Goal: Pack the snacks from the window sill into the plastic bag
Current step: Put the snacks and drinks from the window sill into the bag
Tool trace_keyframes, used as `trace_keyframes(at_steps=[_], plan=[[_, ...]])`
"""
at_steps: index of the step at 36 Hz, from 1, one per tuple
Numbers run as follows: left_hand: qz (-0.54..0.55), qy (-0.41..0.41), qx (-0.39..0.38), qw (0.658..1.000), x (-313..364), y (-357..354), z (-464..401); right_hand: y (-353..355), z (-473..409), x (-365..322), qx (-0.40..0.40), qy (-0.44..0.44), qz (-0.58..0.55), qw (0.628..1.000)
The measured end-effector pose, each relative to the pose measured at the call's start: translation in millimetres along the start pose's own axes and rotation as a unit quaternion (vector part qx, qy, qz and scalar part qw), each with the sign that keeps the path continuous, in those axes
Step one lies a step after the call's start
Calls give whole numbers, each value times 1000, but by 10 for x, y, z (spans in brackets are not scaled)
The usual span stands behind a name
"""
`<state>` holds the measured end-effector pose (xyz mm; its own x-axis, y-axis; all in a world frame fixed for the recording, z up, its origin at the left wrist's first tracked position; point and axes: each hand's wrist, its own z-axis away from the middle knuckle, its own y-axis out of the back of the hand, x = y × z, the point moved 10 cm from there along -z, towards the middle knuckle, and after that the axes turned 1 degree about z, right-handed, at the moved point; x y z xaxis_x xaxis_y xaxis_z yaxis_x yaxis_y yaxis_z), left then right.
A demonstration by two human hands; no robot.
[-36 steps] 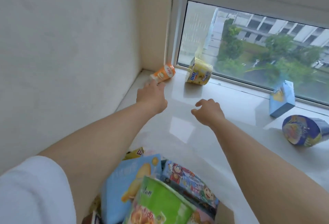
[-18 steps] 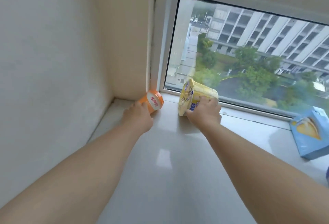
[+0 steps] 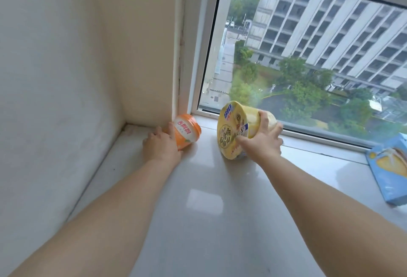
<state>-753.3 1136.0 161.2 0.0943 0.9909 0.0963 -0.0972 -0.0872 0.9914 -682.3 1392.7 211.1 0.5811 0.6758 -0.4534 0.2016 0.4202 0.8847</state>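
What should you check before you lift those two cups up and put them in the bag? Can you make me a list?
1. Left hand holds the orange cup: ok, fingers wrap its side.
2. Right hand holds the yellow noodle bowl: ok, thumb on the lid, fingers round the body.
3. Lids closed: ok, both look sealed.
4. Bowl clear of the window sill: cannot tell, it is tipped and its lower rim is at the surface.
5. Plastic bag ready and open: cannot tell, it is out of view.
6. Blue box left to pack: not ok, it lies on the sill.
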Motion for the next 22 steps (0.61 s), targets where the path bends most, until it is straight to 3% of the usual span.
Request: trace_keyframes(at_steps=[9,12,14,19,22], plan=[[53,15,-86,995,-61,-148,1015,216,1432,542,-33,63,-32,997],[162,82,-165,969,-270,-250,1531,309,1914,746,-110,-5,-37,993],[198,109,-201,953,-402,-212,1899,499,2147,912,-124,-71,-131,981],[237,142,-164,947,-685,373,2565,974,2795,1288,-135,-154,-377,903],[260,128,-87,953,-688,1022,2828,1248,3206,1353,-150,-190,-580,778]])
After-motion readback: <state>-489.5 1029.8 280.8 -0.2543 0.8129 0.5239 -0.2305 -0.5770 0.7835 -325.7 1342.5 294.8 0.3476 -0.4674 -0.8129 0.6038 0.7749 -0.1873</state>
